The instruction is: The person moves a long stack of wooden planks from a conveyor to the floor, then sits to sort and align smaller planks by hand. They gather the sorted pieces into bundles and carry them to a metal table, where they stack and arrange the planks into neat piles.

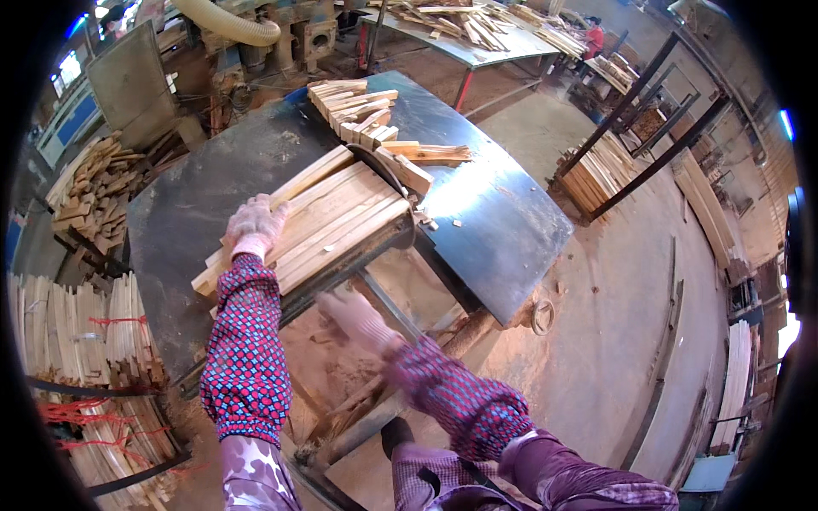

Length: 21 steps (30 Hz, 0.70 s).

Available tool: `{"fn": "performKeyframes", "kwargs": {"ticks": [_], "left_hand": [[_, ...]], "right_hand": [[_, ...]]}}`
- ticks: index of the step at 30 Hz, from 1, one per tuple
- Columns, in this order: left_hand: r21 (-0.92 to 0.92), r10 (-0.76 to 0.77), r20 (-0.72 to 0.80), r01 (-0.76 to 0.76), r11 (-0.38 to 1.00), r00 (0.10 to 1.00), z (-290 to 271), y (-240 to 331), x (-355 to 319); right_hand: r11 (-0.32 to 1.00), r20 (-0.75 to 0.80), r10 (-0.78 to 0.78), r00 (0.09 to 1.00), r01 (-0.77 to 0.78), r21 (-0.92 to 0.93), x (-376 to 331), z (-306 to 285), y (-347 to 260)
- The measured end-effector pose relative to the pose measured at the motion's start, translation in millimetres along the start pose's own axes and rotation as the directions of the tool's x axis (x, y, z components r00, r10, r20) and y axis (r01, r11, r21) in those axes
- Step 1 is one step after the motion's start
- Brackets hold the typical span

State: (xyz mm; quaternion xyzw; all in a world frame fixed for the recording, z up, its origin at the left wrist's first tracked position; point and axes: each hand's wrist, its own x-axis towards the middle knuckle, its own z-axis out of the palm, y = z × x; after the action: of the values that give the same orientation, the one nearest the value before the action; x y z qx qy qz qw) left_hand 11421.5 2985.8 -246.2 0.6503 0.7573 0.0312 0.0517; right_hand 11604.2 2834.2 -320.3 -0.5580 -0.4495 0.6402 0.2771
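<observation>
My gloved left hand [256,225] is closed over the left-hand strips of a row of pale wooden strips [336,217] lying side by side on the saw table. The strips' far ends are against a dark, curved saw blade [381,170]. A gap shows between the leftmost strip [311,176] and the others. My gloved right hand [354,317], smeared by motion, is off the table's near edge, close to the strips; its fingers are too blurred to read. Beyond the blade lie short cut wood pieces [354,109] and a few loose blocks [409,173].
The dark metal saw table [204,183] has a lighter wing [511,221] on the right. Bundled strips [81,328] with red ties stand at left, below a scrap heap [98,179]. Metal frame bars [388,302] cross below my right hand. A person in red [594,38] is far off.
</observation>
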Motion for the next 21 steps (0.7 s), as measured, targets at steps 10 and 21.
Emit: {"fn": "performKeyframes", "kwargs": {"ticks": [10, 21], "left_hand": [[-0.044, -0.002, 0.015, 0.003, 0.999, 1.000, -2, 32, -54], [0.074, 0.008, -0.051, -0.005, 0.997, 0.999, 50, 71, -188]], "right_hand": [[0.947, -0.267, 0.214, 0.940, -0.132, 0.293, -185, -218, 29], [1.000, -0.766, 0.004, 0.643, -0.013, -0.006, -44, -635, 123]]}}
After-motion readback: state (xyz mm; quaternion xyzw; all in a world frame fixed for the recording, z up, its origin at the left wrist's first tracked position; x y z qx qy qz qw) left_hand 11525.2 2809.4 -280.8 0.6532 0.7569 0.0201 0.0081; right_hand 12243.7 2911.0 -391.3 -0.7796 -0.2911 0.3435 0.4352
